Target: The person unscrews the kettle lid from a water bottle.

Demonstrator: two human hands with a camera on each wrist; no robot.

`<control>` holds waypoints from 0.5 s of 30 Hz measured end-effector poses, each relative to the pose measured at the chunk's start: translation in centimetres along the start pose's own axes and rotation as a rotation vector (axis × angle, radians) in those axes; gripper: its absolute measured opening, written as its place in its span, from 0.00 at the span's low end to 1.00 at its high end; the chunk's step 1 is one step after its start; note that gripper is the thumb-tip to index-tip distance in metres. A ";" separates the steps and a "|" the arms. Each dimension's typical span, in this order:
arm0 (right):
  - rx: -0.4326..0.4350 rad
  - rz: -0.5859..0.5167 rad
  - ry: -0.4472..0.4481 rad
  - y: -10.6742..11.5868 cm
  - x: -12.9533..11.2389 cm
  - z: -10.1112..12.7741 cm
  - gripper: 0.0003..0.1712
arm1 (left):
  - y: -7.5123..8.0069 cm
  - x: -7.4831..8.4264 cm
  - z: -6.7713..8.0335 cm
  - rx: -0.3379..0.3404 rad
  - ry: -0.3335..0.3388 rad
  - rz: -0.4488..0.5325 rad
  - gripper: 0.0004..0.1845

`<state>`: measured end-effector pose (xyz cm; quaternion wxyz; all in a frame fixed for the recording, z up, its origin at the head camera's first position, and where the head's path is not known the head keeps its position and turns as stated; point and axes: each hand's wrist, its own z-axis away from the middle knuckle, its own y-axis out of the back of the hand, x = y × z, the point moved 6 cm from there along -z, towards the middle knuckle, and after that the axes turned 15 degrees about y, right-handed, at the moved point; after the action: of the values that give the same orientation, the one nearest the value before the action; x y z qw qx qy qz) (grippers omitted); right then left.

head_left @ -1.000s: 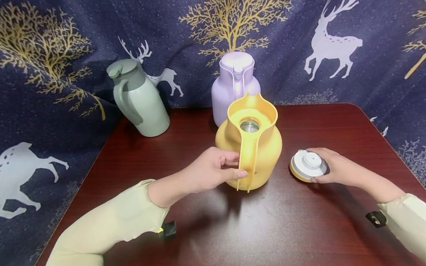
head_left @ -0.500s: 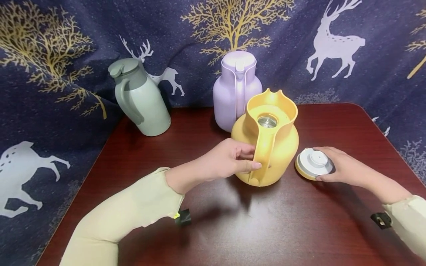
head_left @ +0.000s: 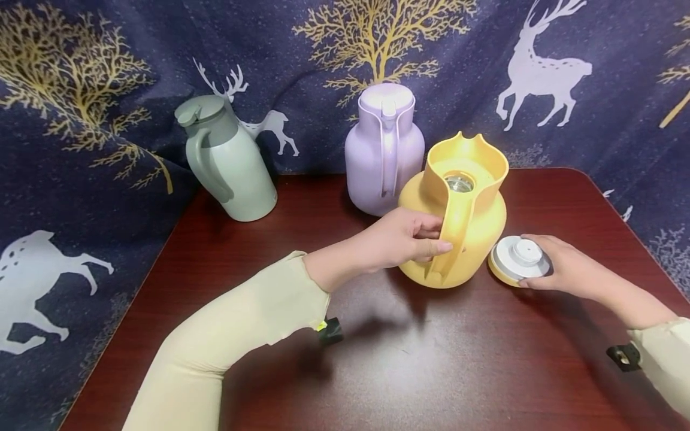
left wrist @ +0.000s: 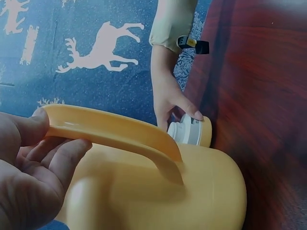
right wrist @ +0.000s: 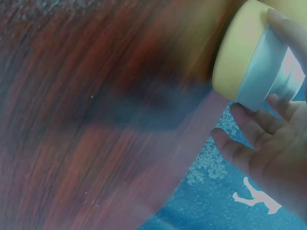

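On the dark red table (head_left: 409,359), the left hand (head_left: 401,242) grips the open yellow jug (head_left: 458,239) by its handle, the right hand (head_left: 566,272) just beside it pinching the upturned lid (head_left: 517,260); next, probably, recapping, which needs the lid flipped and aligned.

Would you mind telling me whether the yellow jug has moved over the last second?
Yes. The yellow jug has slid right and towards the back of the table, now overlapping the lilac jug, which has stayed put. The left hand grips its handle.
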<state>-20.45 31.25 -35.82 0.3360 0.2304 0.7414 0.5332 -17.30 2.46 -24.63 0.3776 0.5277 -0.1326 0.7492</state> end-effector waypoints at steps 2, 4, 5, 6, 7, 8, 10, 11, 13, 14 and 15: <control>-0.005 -0.003 -0.011 0.1 0.3 0.0 0.51 | 0.0 0.3 -0.5 0.015 0.000 -0.019 0.20; -0.008 -0.016 -0.022 0.1 0.5 0.0 0.51 | 0.0 0.6 -1.0 0.028 -0.001 -0.028 0.20; -0.008 -0.020 -0.028 0.1 0.6 0.0 0.51 | 0.0 0.7 -1.3 0.034 -0.002 -0.032 0.20; -0.008 -0.024 -0.035 0.1 0.8 0.0 0.51 | -0.1 0.8 -1.6 0.040 -0.004 -0.036 0.20; -0.010 -0.030 -0.043 0.1 0.9 0.0 0.51 | -0.1 1.0 -1.8 0.046 -0.006 -0.044 0.21; -0.009 -0.037 -0.049 0.1 1.1 0.0 0.51 | -0.1 1.1 -2.1 0.053 -0.009 -0.048 0.21; -0.010 -0.037 -0.059 0.1 1.4 0.0 0.50 | -0.2 1.3 -2.7 0.065 -0.009 -0.029 0.21; -0.007 -0.033 -0.062 0.2 1.6 0.0 0.49 | -0.2 1.4 -3.0 0.074 -0.011 -0.031 0.20; -0.005 -0.029 -0.074 0.3 1.9 -0.1 0.49 | -0.1 1.7 -3.6 0.089 -0.019 -0.015 0.17; -0.001 -0.027 -0.077 0.3 2.0 -0.1 0.48 | -0.2 1.8 -3.9 0.090 -0.026 0.001 0.15; 0.003 -0.027 -0.083 0.4 2.2 -0.1 0.48 | -0.2 2.1 -4.2 0.091 -0.039 0.007 0.14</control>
<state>-22.03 32.84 -36.01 0.3732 0.2430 0.7307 0.5174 -20.39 5.99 -24.56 0.3480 0.5584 -0.1074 0.7453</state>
